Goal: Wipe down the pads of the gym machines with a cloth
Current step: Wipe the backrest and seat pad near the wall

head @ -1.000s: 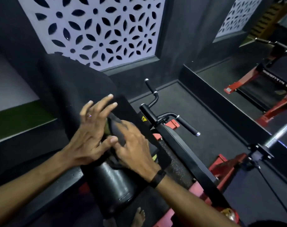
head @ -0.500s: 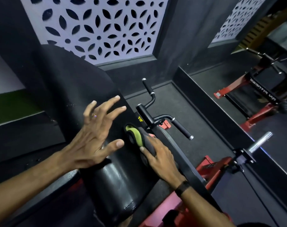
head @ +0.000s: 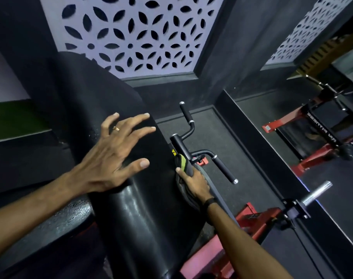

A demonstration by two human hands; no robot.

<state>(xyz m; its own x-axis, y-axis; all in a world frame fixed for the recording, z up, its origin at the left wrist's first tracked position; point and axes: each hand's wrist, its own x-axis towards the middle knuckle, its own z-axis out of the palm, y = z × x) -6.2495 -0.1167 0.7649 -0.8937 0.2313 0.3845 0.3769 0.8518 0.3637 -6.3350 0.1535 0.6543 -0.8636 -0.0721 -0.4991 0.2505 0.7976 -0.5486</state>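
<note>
cloth (head: 184, 165) now at pad (head: 143, 198) edge.

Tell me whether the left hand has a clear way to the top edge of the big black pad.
Probably yes: the left hand lies spread on the big black pad, and nothing sits between its fingertips and the top edge.

I can make out white lettering on the black pad of the red machine (head: 322, 127) at right, seemingly mirrored, ending in "FITNESS". A yellow sticker (head: 173, 152) on the near machine is too hidden to read.
</note>
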